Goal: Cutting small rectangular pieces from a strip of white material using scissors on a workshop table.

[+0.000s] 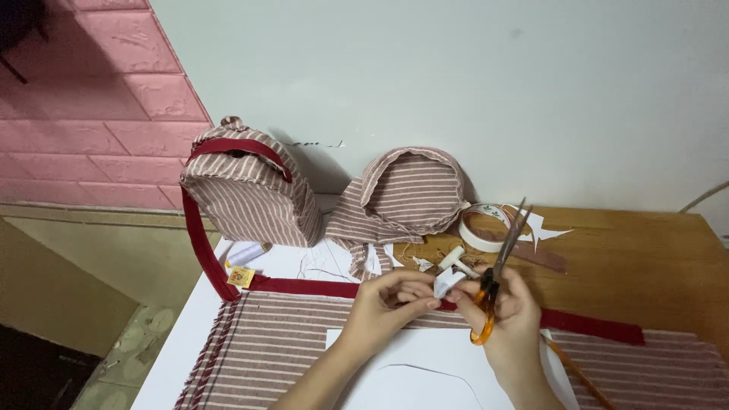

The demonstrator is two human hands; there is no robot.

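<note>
Left hand (391, 300) pinches a small white scrap (446, 282) between thumb and fingertips, above the striped cloth (281, 342) near the table's (645, 258) front edge. Right hand (510, 315) closes around orange-handled scissors (497, 277), blades up and slightly parted, just beside the scrap. Striped bag (247, 190) and tape roll (486, 226) sit toward the back edge.

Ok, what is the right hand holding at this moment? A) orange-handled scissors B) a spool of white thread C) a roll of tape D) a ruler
A: the right hand grips the orange-handled scissors, blades pointing up, while the left hand pinches a small white piece beside them; the roll of tape lies on the wooden table.
</note>
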